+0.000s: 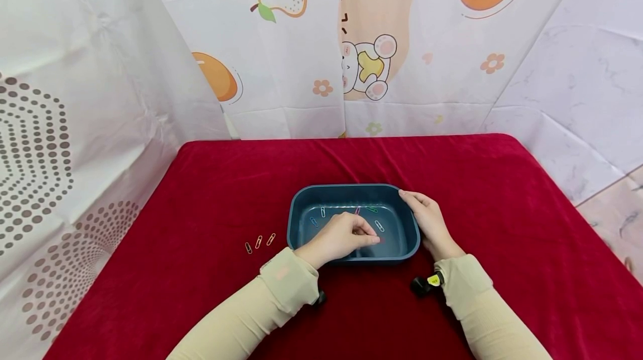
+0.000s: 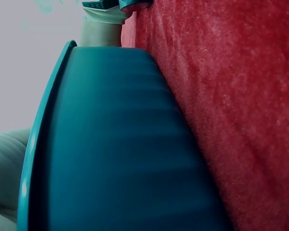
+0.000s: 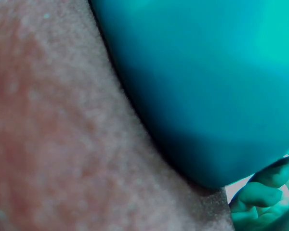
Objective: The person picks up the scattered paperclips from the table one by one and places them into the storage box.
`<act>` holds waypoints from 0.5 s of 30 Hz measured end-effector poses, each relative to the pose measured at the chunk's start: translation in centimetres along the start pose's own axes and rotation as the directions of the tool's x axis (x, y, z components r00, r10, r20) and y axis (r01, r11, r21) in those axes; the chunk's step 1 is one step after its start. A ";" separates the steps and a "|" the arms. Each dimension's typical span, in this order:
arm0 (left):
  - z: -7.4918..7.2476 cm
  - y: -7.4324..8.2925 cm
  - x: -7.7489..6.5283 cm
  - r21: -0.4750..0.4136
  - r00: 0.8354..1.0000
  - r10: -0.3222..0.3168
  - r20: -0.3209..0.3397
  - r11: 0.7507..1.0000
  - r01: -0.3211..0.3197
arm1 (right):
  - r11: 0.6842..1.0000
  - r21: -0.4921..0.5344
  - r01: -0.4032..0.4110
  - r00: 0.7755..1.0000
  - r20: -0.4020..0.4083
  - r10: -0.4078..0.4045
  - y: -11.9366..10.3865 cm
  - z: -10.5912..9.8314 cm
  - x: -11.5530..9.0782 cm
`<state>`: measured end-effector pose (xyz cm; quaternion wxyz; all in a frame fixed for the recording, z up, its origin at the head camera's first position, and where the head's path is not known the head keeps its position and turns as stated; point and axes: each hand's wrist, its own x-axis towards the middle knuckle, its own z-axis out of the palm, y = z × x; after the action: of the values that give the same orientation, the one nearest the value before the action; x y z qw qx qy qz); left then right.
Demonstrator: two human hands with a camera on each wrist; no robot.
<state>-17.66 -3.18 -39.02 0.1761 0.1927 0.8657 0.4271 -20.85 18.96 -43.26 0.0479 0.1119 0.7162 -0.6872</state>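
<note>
My left hand (image 1: 346,235) reaches over the near left side of a dark blue plastic tray (image 1: 353,258). Its thumb and fingertips come together low inside, pinching a small red paper clip (image 1: 381,240), mostly covered by the fingers. My right hand (image 1: 429,220) grips the tray's right end, thumb at the rim and fingers along the outer wall. Scattered on the tray floor are a white paper clip (image 1: 379,226), a green paper clip (image 1: 372,209), a pink paper clip (image 1: 357,211), a blue paper clip (image 1: 313,221) and another white clip (image 1: 323,212).
Left of the tray lie a dark paper clip (image 1: 248,248), a pale paper clip (image 1: 258,241) and a gold-toned paper clip (image 1: 271,239). A red velvet cloth (image 1: 226,192) covers the table. Printed curtains (image 1: 281,70) hang behind it.
</note>
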 end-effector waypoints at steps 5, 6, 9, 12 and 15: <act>0.0 0.0 0.0 0.001 1.000 -0.003 -0.010 1.000 0.003 | 1.000 -0.001 0.000 1.000 -0.001 0.000 0.0 0.0 0.0; -0.1 0.0 -0.1 0.001 1.000 -0.007 -0.011 1.000 0.007 | 1.000 0.001 0.000 1.000 0.000 0.000 0.0 0.0 0.0; -0.2 0.0 -0.2 0.006 1.000 -0.013 -0.014 1.000 0.013 | 1.000 0.007 -0.001 1.000 0.003 0.001 0.0 0.0 0.0; -0.4 0.0 -0.3 0.019 1.000 -0.016 -0.020 1.000 0.016 | 1.000 0.012 0.005 1.000 0.001 -0.005 0.1 0.0 0.0; -0.6 -0.1 -0.4 0.010 0.999 -0.022 -0.023 1.000 0.022 | 1.000 0.015 0.010 1.000 0.000 -0.010 0.1 0.0 0.0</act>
<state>-17.64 -3.83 -38.65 0.1697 0.1789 0.8720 0.4229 -20.84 18.92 -43.34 0.0437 0.1087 0.7115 -0.6929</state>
